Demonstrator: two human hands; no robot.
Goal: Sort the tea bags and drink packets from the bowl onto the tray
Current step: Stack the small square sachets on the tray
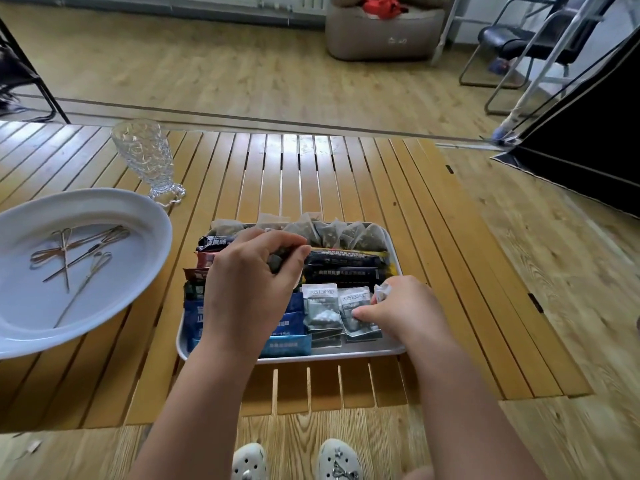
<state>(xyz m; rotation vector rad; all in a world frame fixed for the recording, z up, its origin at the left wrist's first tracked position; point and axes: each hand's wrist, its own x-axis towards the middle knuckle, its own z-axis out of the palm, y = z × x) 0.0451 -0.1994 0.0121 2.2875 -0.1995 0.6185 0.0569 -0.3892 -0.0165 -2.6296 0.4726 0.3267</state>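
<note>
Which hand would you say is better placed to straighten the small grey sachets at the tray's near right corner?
The right hand, probably. It already rests on the grey sachets at the tray edge, while the left hand hovers over the blue packets, pinching something small and dark.

A slatted wooden table (346,174) stands on a pale wood-grain floor (207,64). Beyond the table's far edge sits a beige pouf (381,39) (something red lies on top). A dark metal-framed chair (519,46) stands past the far right corner, beside a black panel (595,150). Daylight glares off the slats.
</note>
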